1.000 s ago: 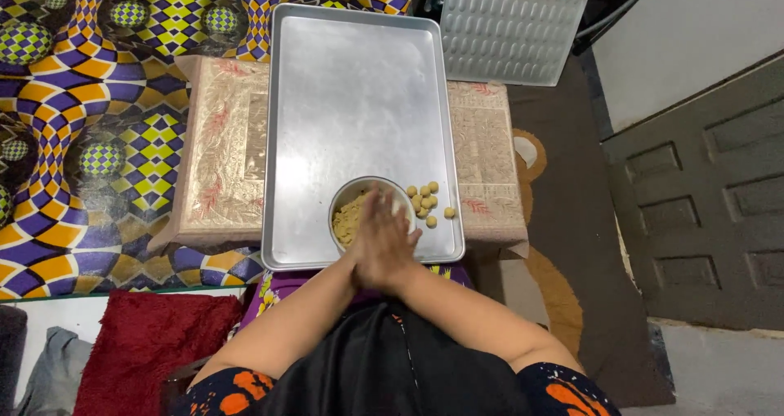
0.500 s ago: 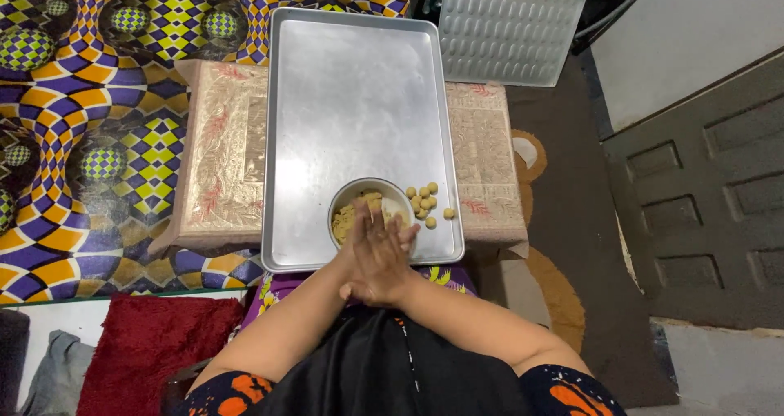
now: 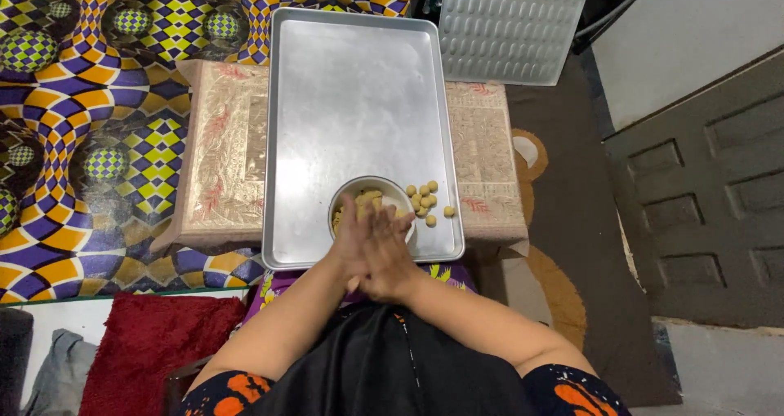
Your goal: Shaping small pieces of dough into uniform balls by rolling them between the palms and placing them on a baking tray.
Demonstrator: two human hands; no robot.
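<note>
1. Head view: the left hand (image 3: 353, 240) and right hand (image 3: 390, 257) press flat together, palm to palm, over the tray's near edge; anything between them is hidden, perhaps dough.
2. Just beyond the fingers sits a round metal bowl (image 3: 371, 200) of yellowish dough.
3. Right of the bowl lie small dough balls (image 3: 425, 200).
4. All rest on a large aluminium tray (image 3: 351, 97) atop a low patterned table (image 3: 220, 163).
</note>
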